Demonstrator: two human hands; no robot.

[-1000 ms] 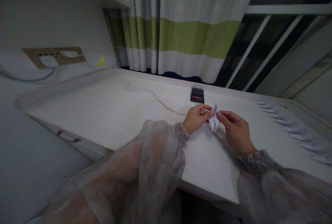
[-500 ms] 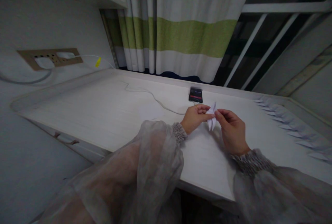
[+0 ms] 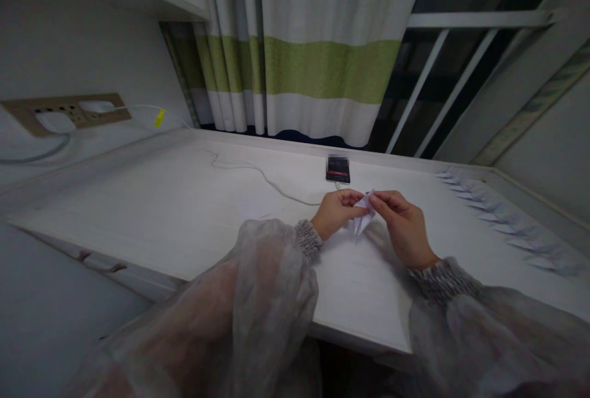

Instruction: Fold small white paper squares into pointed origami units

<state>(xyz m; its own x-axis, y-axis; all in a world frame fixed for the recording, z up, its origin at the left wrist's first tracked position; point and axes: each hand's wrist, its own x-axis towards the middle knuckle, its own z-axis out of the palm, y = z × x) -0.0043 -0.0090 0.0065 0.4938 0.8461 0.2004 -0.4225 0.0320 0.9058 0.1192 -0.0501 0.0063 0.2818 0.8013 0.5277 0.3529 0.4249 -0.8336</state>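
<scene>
A small piece of folded white paper (image 3: pixel 363 218), with pointed ends, is held above the desk between both hands. My left hand (image 3: pixel 337 211) pinches its left side between thumb and fingers; a ring shows on one finger. With thumb and index finger, my right hand (image 3: pixel 402 223) grips the upper right tip of the paper. Two narrow points of it hang downward below the fingers. Parts of the paper are hidden behind my fingertips.
The white desk (image 3: pixel 193 201) carries a phone (image 3: pixel 338 169) with a white cable (image 3: pixel 271 182). White paper sheets (image 3: pixel 258 202) lie left of my hands. A row of folded white paper pieces (image 3: pixel 504 228) lines the right side. A curtain (image 3: pixel 322 72) hangs behind.
The folded paper has tilted, its top leaning right and its lower points swinging left. My right fingers have shifted up to its tip. The whole view has turned slightly right.
</scene>
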